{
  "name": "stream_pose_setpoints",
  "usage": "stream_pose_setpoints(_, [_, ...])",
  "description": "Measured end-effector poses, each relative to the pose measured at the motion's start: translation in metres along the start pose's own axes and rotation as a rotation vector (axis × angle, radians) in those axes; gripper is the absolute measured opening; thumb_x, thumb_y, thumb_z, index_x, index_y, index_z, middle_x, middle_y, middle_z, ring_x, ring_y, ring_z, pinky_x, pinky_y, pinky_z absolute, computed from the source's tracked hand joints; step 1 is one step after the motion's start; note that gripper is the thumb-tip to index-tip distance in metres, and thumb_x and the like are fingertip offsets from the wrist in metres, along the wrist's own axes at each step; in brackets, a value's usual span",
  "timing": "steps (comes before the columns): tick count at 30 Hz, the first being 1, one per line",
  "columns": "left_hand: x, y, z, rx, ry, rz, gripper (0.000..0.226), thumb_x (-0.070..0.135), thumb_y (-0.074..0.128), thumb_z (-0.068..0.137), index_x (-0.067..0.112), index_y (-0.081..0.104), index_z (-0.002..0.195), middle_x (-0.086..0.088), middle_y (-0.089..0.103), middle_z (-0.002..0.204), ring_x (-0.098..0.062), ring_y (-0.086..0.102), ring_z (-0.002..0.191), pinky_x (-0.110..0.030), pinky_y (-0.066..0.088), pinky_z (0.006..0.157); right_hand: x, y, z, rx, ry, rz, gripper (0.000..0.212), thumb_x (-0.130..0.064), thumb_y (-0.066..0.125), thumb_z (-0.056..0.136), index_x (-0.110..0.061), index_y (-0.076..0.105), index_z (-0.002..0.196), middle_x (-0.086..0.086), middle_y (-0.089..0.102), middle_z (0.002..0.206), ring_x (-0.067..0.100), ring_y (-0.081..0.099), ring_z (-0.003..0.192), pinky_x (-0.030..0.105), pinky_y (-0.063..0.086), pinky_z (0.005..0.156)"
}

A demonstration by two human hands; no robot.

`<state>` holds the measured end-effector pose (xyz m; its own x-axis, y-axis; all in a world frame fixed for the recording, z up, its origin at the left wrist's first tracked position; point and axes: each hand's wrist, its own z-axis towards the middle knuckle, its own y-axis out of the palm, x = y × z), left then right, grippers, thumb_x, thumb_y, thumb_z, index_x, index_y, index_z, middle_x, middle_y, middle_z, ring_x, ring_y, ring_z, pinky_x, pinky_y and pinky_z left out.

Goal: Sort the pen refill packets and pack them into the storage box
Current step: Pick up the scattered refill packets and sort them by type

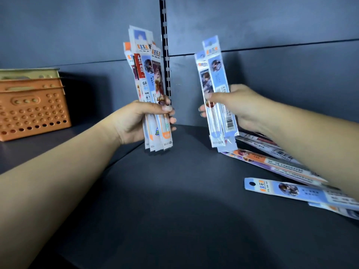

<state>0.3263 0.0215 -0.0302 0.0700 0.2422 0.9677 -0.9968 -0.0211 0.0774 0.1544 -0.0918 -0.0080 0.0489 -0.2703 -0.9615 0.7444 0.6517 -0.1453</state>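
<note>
L hand (139, 121) is closed round a thick fan of packets (148, 82), gripped low w/ thumb across the front so the printed tops stand up and can be read; looks like the main sorted bunch, mixed orange/red/blue headers, count unclear. R hand (239, 107) is closed on a thinner set (214, 90), at least 2 blue-header packets, also upright, thumb pressing across the front and fingers behind; held apart from the L bunch w/ a gap between, prob. so the 2 groups don't mix while being compared.

More packets lie loose on the shelf (174, 210) at R, partly under the R forearm; a blue 1 (291, 191) lies flat nearest the camera, hang-hole end pointing L; others (272, 162) overlap behind it, orange + purple prints; these look unsorted yet.

Baskets (33, 111) sit far L on the shelf, orange 1 w/ holes, others nested inside incl. a pale yellow 1; well apart from both hands; likely the storage box; contents not visible.

Judgement: sorting is mid-way, packing not started; next likely call is which bunch the R set joins; risk is slick packets sliding out of the fan, since the grip is low.
</note>
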Motion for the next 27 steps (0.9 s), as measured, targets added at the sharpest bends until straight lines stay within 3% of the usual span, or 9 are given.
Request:
stream_pose_setpoints(2, [0.0, 0.003, 0.0, 0.03, 0.013, 0.0, 0.016, 0.002, 0.055, 0.066, 0.017, 0.056, 0.07, 0.002, 0.059, 0.063, -0.013, 0.064, 0.06, -0.03, 0.057, 0.069, -0.002, 0.0, 0.0, -0.001, -0.063, 0.1, 0.011, -0.001, 0.055, 0.085, -0.011, 0.055, 0.081, 0.0, 0.069, 0.055, 0.014, 0.068, 0.054, 0.028, 0.057, 0.064])
stream_pose_setpoints(4, [0.0, 0.005, -0.001, 0.051, 0.027, 0.007, 0.014, 0.004, 0.05, 0.068, 0.016, 0.055, 0.072, 0.002, 0.059, 0.062, -0.013, 0.064, 0.06, -0.029, 0.056, 0.07, -0.002, 0.002, -0.001, 0.001, -0.103, 0.16, 0.018, 0.004, 0.059, 0.08, -0.012, 0.053, 0.082, 0.001, 0.069, 0.061, 0.016, 0.069, 0.057, 0.03, 0.056, 0.07])
stream_pose_setpoints(7, [0.0, 0.005, -0.002, 0.073, 0.032, 0.021, 0.014, 0.003, 0.052, 0.066, 0.016, 0.055, 0.071, 0.003, 0.059, 0.06, -0.013, 0.063, 0.058, -0.028, 0.057, 0.068, -0.001, 0.005, -0.004, -0.019, -0.125, 0.166, 0.024, 0.004, 0.064, 0.076, -0.015, 0.05, 0.084, 0.004, 0.068, 0.07, 0.014, 0.068, 0.055, 0.029, 0.056, 0.068])
stream_pose_setpoints(11, [-0.001, 0.002, 0.0, 0.062, 0.01, 0.021, 0.02, 0.002, 0.064, 0.056, 0.018, 0.06, 0.068, 0.004, 0.058, 0.058, -0.013, 0.062, 0.057, -0.03, 0.057, 0.066, -0.004, 0.002, -0.003, -0.046, -0.141, 0.193, 0.014, 0.0, 0.06, 0.081, -0.013, 0.058, 0.082, -0.002, 0.069, 0.056, 0.011, 0.067, 0.055, 0.026, 0.055, 0.068])
stream_pose_setpoints(15, [-0.003, 0.005, 0.0, 0.085, -0.011, 0.029, 0.025, 0.007, 0.066, 0.053, 0.018, 0.057, 0.073, 0.006, 0.054, 0.054, -0.011, 0.056, 0.05, -0.031, 0.057, 0.066, -0.006, -0.001, -0.003, -0.06, -0.125, 0.369, 0.008, -0.005, 0.059, 0.084, -0.01, 0.061, 0.079, -0.001, 0.07, 0.058, 0.01, 0.068, 0.058, 0.021, 0.056, 0.06])
stream_pose_setpoints(20, [-0.004, 0.011, 0.001, 0.087, -0.057, -0.012, 0.022, 0.0, 0.052, 0.059, 0.018, 0.052, 0.071, 0.007, 0.051, 0.05, -0.009, 0.05, 0.047, -0.029, 0.057, 0.065, 0.01, 0.009, -0.01, -0.124, -0.025, 0.227, 0.012, -0.019, 0.063, 0.08, -0.015, 0.065, 0.069, -0.009, 0.07, 0.059, 0.007, 0.064, 0.068, 0.024, 0.051, 0.074])
stream_pose_setpoints(24, [-0.007, 0.013, 0.003, 0.037, -0.085, -0.096, 0.019, -0.002, 0.056, 0.06, 0.017, 0.053, 0.059, -0.001, 0.066, 0.07, -0.017, 0.068, 0.07, -0.033, 0.059, 0.073, 0.0, 0.011, -0.013, -0.062, -0.079, 0.186, 0.014, -0.024, 0.064, 0.079, -0.016, 0.065, 0.068, -0.013, 0.069, 0.056, 0.0, 0.063, 0.055, 0.022, 0.051, 0.07])
stream_pose_setpoints(27, [-0.008, 0.026, 0.002, -0.108, -0.11, -0.129, 0.03, 0.001, 0.068, 0.049, 0.011, 0.059, 0.076, -0.007, 0.063, 0.084, -0.023, 0.066, 0.081, -0.036, 0.056, 0.075, -0.008, 0.018, -0.018, -0.076, -0.104, 0.222, 0.017, -0.031, 0.064, 0.078, -0.017, 0.065, 0.067, -0.01, 0.069, 0.056, 0.007, 0.064, 0.058, 0.028, 0.052, 0.076])
